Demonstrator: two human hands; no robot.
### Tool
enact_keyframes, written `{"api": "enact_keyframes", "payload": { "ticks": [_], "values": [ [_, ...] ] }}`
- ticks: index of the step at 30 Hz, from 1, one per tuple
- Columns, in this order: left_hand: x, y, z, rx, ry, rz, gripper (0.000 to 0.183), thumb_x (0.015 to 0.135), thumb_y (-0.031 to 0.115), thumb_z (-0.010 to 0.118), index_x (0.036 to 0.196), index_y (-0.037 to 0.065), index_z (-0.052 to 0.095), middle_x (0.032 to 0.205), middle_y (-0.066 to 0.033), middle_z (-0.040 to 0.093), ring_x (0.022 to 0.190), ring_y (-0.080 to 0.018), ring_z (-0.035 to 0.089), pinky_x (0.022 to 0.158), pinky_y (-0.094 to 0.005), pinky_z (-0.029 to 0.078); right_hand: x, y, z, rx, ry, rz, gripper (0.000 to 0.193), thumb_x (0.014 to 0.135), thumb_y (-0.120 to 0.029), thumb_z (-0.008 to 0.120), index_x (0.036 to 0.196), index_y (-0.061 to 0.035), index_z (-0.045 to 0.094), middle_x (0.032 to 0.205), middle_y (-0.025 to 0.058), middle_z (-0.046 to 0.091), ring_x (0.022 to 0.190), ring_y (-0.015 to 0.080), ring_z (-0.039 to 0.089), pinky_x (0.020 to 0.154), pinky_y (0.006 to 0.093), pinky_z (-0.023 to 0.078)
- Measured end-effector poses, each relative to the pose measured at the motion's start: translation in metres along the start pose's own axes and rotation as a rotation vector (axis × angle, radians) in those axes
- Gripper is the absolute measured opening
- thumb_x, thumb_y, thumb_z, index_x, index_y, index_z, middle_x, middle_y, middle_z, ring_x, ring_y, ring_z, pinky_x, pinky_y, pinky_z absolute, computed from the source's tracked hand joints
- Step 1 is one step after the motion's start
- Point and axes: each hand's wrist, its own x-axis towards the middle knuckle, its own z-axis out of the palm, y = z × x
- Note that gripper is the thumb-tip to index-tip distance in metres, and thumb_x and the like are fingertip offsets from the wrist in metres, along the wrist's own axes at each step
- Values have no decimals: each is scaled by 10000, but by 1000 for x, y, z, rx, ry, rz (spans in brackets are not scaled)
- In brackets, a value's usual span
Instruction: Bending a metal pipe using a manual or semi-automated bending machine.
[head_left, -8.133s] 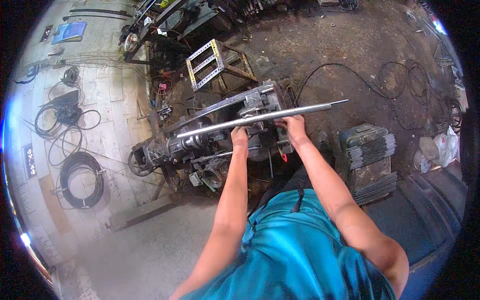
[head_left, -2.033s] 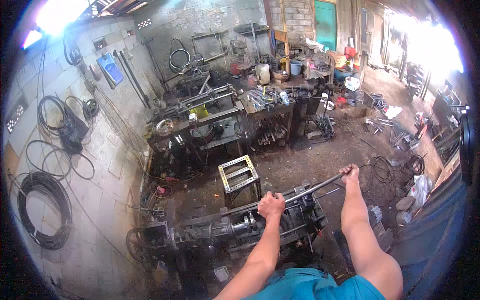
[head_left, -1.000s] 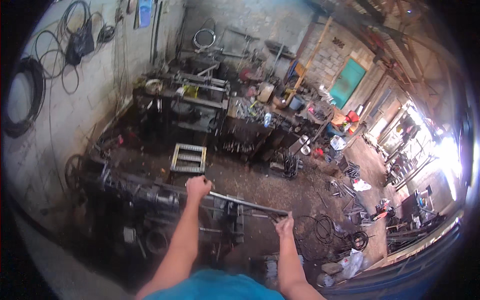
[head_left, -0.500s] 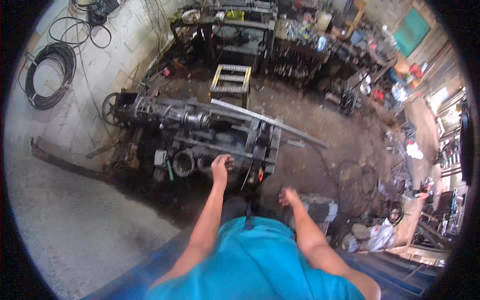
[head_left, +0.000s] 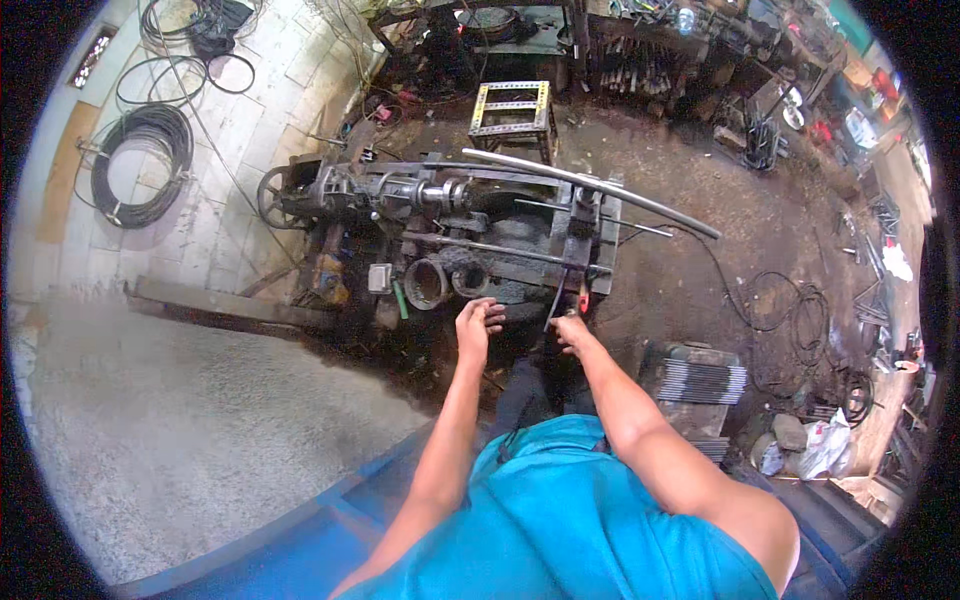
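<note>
My left hand (head_left: 479, 327) hovers just in front of the machine, its fingers loosely bent and apart, holding nothing. My right hand (head_left: 571, 334) reaches to the front right of the machine, fingers partly bent, beside the lower end of a thin dark rod (head_left: 557, 298). Whether it touches the rod is unclear. Close above that hand is a red-handled tool (head_left: 584, 300). The greasy metal machine (head_left: 400, 193) has a spoked wheel (head_left: 283, 198) at its left end. Two round metal rings, a larger one (head_left: 427, 284) and a smaller one (head_left: 470, 279), sit at its front.
A long metal tube (head_left: 600, 187) lies across the machine and sticks out right. Behind stands a yellow-edged metal stool frame (head_left: 512, 108). At right are a stack of finned metal (head_left: 703, 380), loose cable (head_left: 790, 305) and white bags (head_left: 826, 445). A concrete slab (head_left: 250, 410) lies front left.
My right hand has moved forward and inward to the thin rod. My left hand stays before the machine, its fingers more visible. The view has shifted, so the surroundings appear higher and farther right.
</note>
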Motion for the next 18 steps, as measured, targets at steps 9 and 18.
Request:
{"api": "enact_keyframes", "payload": {
  "ticks": [9,18],
  "values": [
    [20,10,-53,39,-23,-65,303,955,234,424,1112,12,558,1004,-122,655,829,-192,642,693,-302,514,-16,-19,6,630,318,84,661,767,-495,670,1226,-60,479,1078,122,542,894,309,533,799,512,468],
    [102,43,-142,-28,-136,-63,260,952,199,426,1070,21,574,959,-104,663,773,-177,640,650,-294,513,-13,-15,-8,909,159,-249,254,936,-382,511,791,-174,525,585,-37,416,507,137,388,520,328,376]
  ]
}}
